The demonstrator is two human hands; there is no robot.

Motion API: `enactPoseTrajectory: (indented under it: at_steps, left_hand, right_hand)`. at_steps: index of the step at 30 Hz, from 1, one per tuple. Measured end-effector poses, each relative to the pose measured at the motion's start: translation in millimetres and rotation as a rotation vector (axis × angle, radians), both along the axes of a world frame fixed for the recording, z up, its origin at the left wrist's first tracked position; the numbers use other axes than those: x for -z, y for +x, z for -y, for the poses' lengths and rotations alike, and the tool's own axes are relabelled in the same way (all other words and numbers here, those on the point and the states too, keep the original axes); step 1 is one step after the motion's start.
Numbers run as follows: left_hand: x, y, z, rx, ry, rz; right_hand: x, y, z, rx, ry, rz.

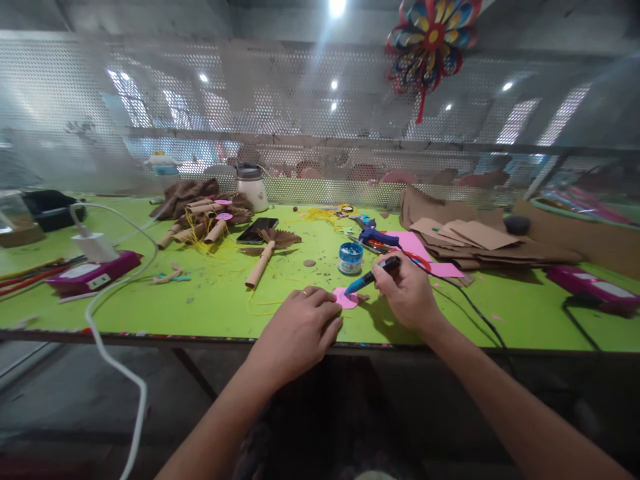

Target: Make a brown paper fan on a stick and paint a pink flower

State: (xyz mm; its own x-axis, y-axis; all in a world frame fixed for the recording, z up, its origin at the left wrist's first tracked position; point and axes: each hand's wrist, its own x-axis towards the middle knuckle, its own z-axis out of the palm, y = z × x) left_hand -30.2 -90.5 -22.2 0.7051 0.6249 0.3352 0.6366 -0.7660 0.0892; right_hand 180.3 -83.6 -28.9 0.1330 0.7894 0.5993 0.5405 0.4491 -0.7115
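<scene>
A small blue tub stands just right of the frame's middle, lid on or contents unclear; I cannot tell what it holds. A cream jar with a dark lid stands further back, center-left, against the mesh screen.

Low in the middle, the left hand lies flat with fingers pressing the edge of a pink paper piece on the green table. The right hand is closed around a blue-tipped pen, whose tip touches the pink piece.

Behind the pen lie a blue glue gun and a pink sheet; a black cord runs from there past the right wrist to the table's edge. Cardboard pieces are stacked at right. Left of center lie a brown paper fan on a roll, a phone and a heap of rolls. At far left a white charger sits on a magenta box, its white cable hanging over the edge. A paper pinwheel hangs at the upper right.
</scene>
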Motion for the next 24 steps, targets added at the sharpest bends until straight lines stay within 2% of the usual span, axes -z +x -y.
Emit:
enactPoseTrajectory:
  at_steps: [8,12,24]
  left_hand:
    - [-0.9,0.2,0.0,0.003,0.002,-0.006]
    - [-2.1,0.4,-0.1,0.011,0.008,0.003]
    - [-1.2,0.4,0.0,0.012,0.002,0.002]
  right_hand:
    - [1.3,1.1,-1.8,0.037,0.054,-0.138]
    - [1.3,0.6,-1.4,0.070,0.043,-0.102]
    - [0.3,-0.1,0.6,0.037,0.019,0.003]
